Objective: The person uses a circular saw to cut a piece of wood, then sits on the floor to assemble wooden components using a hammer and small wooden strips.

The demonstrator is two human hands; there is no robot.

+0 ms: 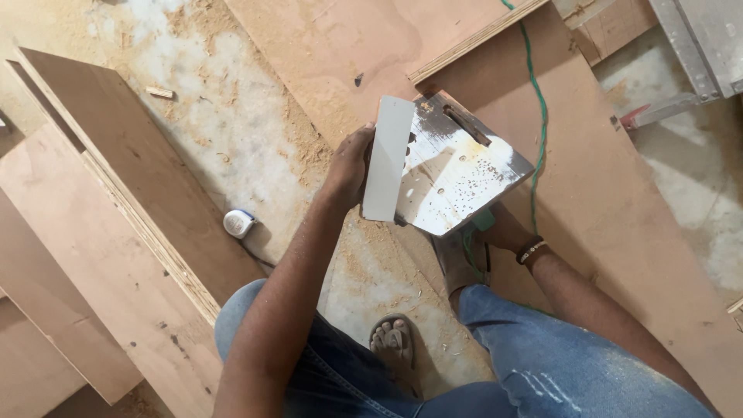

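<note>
My left hand (348,166) grips a narrow pale grey strip (387,159) by its left edge and holds it upright, overlapping the tool's plate. My right hand (505,230), with a beaded band on its wrist, reaches under a power tool. It holds the tool tipped up, so the scuffed metal base plate (464,166) faces me. The fingers and the tool's body are hidden behind the plate. A green cord (538,116) runs from the tool up across the board.
Plywood boards lie at the left (116,255) and at the right (619,201) on a sawdust-covered floor. A small tape measure (238,224) sits by the left board. A metal frame (700,46) and a red-tipped tool (642,114) are top right. My sandalled foot (395,340) is below.
</note>
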